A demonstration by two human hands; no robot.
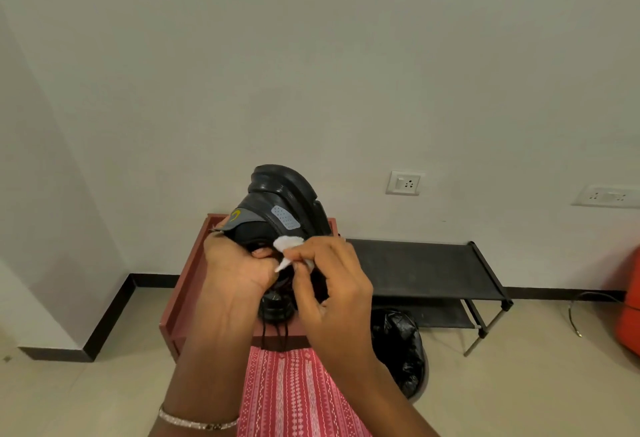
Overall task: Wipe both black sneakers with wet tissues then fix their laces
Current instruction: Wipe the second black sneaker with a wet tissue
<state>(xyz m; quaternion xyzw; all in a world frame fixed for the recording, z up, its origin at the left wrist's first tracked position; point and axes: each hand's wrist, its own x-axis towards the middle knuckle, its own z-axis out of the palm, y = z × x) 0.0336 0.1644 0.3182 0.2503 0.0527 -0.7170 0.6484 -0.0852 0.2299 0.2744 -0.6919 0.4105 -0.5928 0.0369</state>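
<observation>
Black sneaker (pixel 277 215) held up in the air in front of the wall, heel end uppermost, sole turned away toward the wall, above the reddish-brown desk (pixel 180 298). Grey tongue tab with a yellow mark and a grey dotted patch visible on its upper. Black laces (pixel 273 332) dangling loose from its lower end. Left hand (pixel 235 267) curled round the sneaker's opening, gripping it from the left. Right hand (pixel 332 280) pinching a crumpled white wet tissue (pixel 287 249) between thumb and fingertips, pressed against the sneaker's side just below the grey patch. Thin bracelet (pixel 197 421) on the left wrist. Pink patterned garment (pixel 294 395) below the hands. Black plastic bag (pixel 401 350) on the floor to the right of the desk, beside a low black rack (pixel 433 270) against the wall. Two wall sockets (pixel 404 183) above the rack. Orange object (pixel 630 315) at the far right edge, cut off.
</observation>
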